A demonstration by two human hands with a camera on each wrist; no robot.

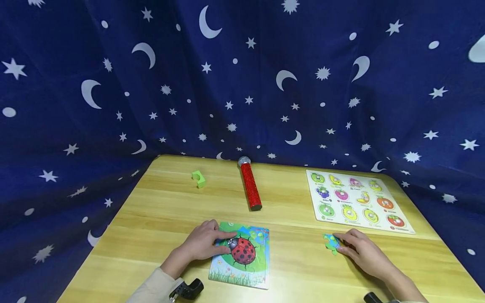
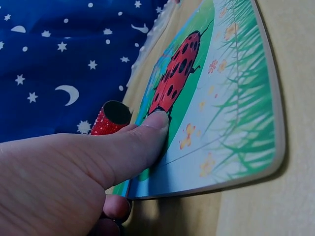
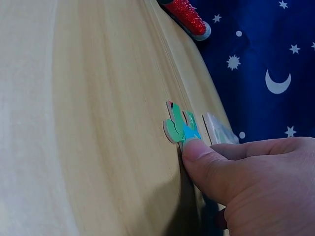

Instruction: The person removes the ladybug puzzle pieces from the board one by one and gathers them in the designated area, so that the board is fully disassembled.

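A square jigsaw puzzle (image 1: 246,269) with a red ladybug on green and a grassy lower border lies on the table. My left hand (image 1: 204,240) holds it at its left side. The left thumb (image 2: 147,130) presses on the picture by the ladybug's head, the index finger reaches across the top left part, and other fingers curl at the edge. Off to the right, my right hand (image 1: 360,251) pinches a small jigsaw piece (image 1: 331,242), green and blue, between thumb and index finger. In the right wrist view the piece (image 3: 177,123) projects past the thumb tip, tilted above the wood.
Behind the puzzle lies a glittery red microphone (image 1: 251,187). A green notched block (image 1: 198,179) sits at the back left. A fruit peg board (image 1: 358,201) occupies the back right of the wooden table (image 1: 151,219). A dark blue star-and-moon curtain (image 1: 227,75) hangs behind.
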